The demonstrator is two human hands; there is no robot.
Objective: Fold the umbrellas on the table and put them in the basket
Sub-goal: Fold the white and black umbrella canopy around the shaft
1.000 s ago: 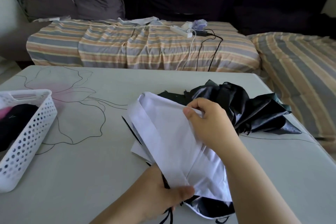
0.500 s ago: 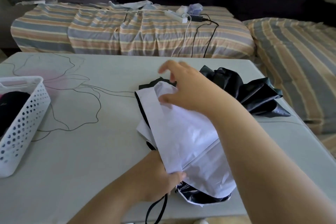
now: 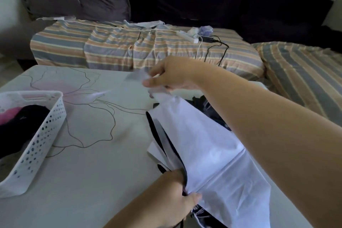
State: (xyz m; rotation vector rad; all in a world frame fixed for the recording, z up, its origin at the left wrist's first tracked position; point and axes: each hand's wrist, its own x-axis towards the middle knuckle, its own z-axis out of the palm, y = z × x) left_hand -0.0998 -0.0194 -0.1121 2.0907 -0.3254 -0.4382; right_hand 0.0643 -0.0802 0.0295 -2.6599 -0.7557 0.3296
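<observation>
Near the table's (image 3: 88,181) right edge, the left hand (image 3: 172,196) is gripping the white umbrella's (image 3: 209,146) gathered end while the right hand (image 3: 172,76) is pinching a panel tip; pulling each pleat taut and flat should give a tidy roll for the basket (image 3: 38,146).

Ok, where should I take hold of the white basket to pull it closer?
Grip the white basket by its long right rim, coming from above and the right: that solid rim faces the left hand, while the perforated wall below slopes and gives the fingers no purchase.
</observation>
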